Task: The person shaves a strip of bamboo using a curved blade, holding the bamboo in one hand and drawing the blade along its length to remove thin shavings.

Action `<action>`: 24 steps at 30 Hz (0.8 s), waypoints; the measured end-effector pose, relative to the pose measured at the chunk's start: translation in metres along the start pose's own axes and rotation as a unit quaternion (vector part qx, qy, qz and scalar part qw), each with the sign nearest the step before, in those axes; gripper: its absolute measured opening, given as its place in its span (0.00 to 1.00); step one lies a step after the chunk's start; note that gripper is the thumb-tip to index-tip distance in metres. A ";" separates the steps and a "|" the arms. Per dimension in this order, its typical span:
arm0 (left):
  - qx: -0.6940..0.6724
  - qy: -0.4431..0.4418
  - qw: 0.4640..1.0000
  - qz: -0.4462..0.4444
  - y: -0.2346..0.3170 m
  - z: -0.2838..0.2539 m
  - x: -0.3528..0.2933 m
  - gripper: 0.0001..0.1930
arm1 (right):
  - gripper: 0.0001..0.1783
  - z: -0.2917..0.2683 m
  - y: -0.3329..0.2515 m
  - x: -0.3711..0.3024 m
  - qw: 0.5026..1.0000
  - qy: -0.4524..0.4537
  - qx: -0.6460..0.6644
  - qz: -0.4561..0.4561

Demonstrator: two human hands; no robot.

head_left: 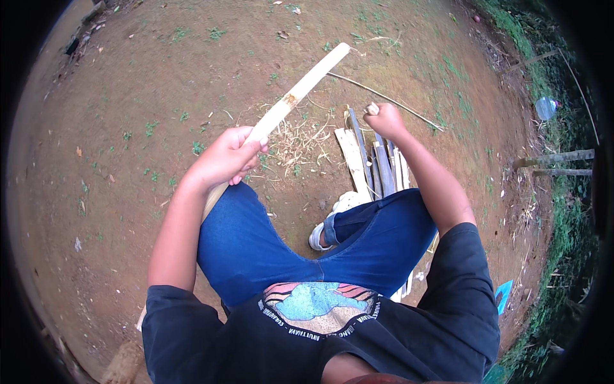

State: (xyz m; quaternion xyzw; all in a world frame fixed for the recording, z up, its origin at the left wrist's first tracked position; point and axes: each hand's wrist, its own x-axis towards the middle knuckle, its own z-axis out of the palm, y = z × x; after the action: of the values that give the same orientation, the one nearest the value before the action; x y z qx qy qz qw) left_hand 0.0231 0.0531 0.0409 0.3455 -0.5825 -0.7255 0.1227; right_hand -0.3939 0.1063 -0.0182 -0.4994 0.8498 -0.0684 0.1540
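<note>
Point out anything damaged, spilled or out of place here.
The pale wooden slat in the left hand has a rough brown scar partway up. Pale shavings are strewn over the dirt below it, beside the stacked slats.

I see an outdoor yard: bare dirt ground (160, 77), grass (543, 83) at 3 o'clock, wood shavings (300, 137) near centre.

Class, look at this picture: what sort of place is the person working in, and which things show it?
Probably an outdoor yard used for splitting wood: bare dirt ground with sparse grass, a pile of split slats and shavings near the feet, and rough fence posts by the green verge.
</note>
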 end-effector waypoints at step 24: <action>-0.061 -0.043 0.996 -0.040 0.003 0.002 0.004 0.11 | 0.12 -0.025 -0.050 -0.002 0.989 0.061 0.035 -0.133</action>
State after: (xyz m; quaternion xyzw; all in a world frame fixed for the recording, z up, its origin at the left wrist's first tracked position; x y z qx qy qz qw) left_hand 0.0179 0.0514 0.0420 0.3293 -0.5277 -0.7779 0.0890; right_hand -0.3601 0.0826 0.0195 -0.5974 0.7805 -0.1486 0.1093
